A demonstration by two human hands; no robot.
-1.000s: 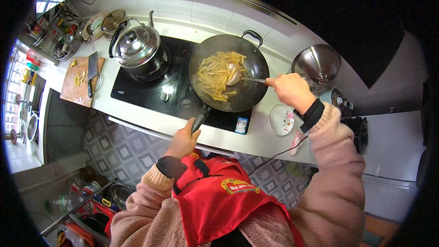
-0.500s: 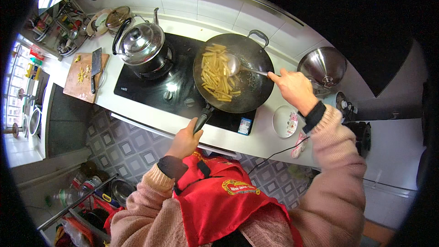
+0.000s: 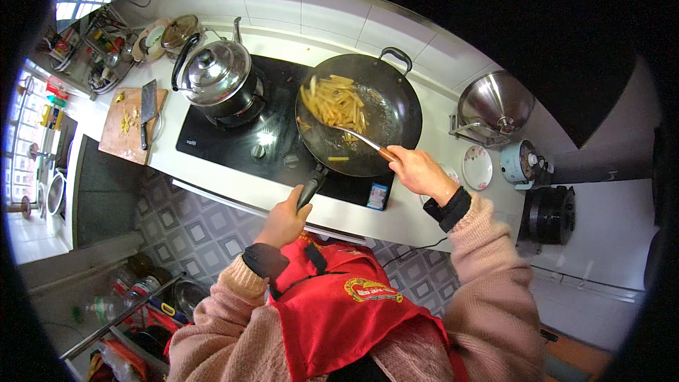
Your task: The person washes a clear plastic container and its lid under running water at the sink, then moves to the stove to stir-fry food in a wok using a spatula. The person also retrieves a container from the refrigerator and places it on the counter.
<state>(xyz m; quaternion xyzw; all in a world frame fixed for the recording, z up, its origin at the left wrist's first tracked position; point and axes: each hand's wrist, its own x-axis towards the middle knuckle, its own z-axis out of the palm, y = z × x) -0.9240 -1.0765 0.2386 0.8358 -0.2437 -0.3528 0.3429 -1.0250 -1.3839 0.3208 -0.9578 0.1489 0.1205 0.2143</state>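
The spatula (image 3: 353,136) has swung leftward under the potato strips (image 3: 336,102); right hand (image 3: 417,172) grips it, left hand (image 3: 284,221) clamps the wok handle (image 3: 310,189) — keep the wok (image 3: 358,114) steady.

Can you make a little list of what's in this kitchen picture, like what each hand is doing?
Left hand: grips the wok's black handle
Right hand: holds a spatula in the food
Wok: dark, on the black stove
Food: pale yellow strips
Beside wok: shiny kettle
Far left: cutting board with cleaver
Wearing: red apron
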